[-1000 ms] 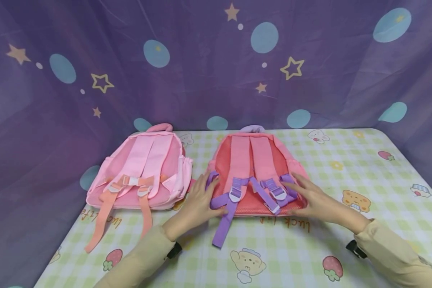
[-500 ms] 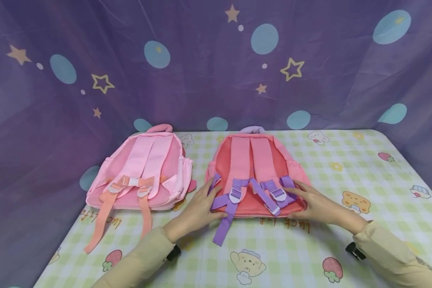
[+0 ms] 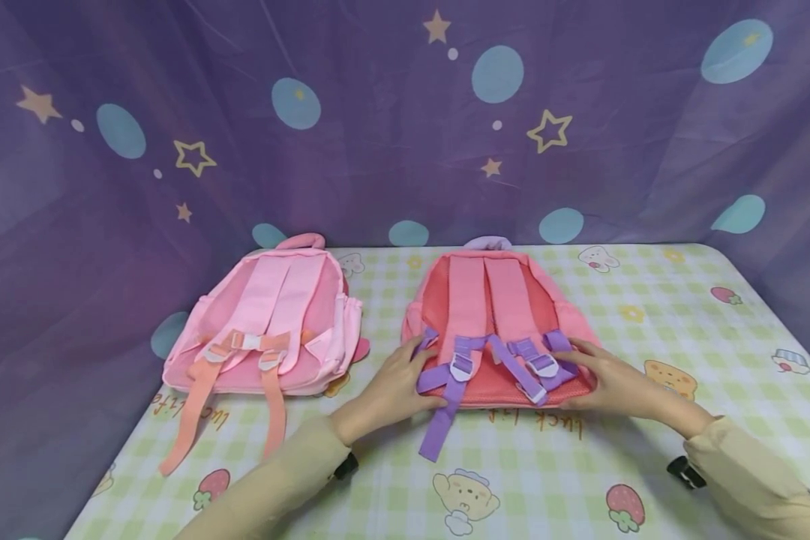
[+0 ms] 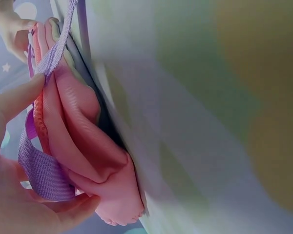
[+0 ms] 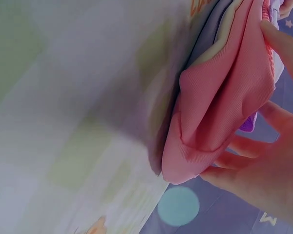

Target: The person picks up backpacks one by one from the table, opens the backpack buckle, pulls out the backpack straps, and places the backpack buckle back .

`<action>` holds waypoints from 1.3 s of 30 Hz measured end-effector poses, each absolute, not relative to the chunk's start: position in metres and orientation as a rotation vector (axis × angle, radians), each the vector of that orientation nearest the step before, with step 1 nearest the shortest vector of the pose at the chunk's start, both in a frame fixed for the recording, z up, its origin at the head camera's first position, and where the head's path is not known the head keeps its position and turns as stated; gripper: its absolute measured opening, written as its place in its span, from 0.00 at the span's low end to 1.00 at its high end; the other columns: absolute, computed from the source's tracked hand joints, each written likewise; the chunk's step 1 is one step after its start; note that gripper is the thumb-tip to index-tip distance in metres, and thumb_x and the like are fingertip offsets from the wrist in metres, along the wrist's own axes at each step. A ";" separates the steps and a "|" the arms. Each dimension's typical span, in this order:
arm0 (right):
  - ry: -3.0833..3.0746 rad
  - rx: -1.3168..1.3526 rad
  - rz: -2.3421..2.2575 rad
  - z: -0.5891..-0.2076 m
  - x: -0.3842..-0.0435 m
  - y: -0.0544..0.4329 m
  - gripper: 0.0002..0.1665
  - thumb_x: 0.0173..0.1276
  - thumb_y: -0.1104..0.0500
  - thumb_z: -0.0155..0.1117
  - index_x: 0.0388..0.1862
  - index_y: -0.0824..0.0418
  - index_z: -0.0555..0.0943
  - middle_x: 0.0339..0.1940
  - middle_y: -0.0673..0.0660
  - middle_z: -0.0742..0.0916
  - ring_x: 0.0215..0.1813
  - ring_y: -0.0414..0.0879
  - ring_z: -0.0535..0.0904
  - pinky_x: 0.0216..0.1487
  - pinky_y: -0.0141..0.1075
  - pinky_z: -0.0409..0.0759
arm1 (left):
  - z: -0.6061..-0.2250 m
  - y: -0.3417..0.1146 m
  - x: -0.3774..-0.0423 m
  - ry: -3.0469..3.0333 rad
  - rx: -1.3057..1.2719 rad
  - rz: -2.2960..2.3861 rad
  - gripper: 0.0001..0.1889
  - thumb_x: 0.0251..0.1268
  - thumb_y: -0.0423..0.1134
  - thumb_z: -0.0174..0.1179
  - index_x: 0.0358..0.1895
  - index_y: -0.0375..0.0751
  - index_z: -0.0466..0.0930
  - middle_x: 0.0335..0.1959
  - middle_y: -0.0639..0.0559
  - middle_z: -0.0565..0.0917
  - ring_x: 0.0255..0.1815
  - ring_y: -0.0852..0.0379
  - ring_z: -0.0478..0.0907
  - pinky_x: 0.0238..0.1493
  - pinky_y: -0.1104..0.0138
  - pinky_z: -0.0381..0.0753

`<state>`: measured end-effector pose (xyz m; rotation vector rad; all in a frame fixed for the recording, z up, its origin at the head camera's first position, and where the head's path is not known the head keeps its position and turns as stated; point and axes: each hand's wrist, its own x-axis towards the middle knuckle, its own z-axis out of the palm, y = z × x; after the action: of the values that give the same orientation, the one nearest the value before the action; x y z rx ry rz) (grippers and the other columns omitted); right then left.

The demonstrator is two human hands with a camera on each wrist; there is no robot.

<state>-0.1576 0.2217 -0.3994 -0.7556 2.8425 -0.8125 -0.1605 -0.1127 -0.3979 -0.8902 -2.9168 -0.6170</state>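
A coral-pink backpack (image 3: 468, 292) lies on the table, its back panel and shoulder straps facing up and its lilac top handle (image 3: 487, 243) at the far end. Purple webbing straps (image 3: 439, 427) with white buckles cross its lower part. My left hand (image 3: 393, 382) holds the lower left corner, thumb at the bottom edge and fingers along the side. At the lower right corner, my right hand (image 3: 614, 381) grips in the same way. In the left wrist view, a loop of purple webbing (image 4: 44, 170) passes by the left fingers. The backpack's front faces down, mostly hidden.
To the left lies a lighter pink backpack (image 3: 256, 300), also back side up, with orange straps (image 3: 190, 420) trailing toward the near side. Both bags rest on a green checked tablecloth (image 3: 378, 495). A purple curtain (image 3: 378, 172) with stars hangs behind the table.
The coral-pink backpack has slid slightly to the right, both hands moving along with it. My right hand's fingers have come closer around its corner. The lighter pink backpack has stayed put.
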 end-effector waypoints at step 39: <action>2.864 -0.662 -0.807 -0.402 -0.164 0.341 0.39 0.40 0.57 0.74 0.51 0.69 0.71 0.54 0.76 0.67 0.51 0.69 0.62 0.45 0.54 0.65 | -0.404 0.010 -0.183 -2.899 -1.011 -0.280 0.39 0.45 0.65 0.58 0.56 0.40 0.69 0.63 0.40 0.60 0.61 0.48 0.62 0.60 0.63 0.61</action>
<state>-0.1643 0.3414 -0.4019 -0.6622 2.8638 -0.8067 -0.1828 0.0101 -0.4035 -1.0108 -2.8987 -0.2799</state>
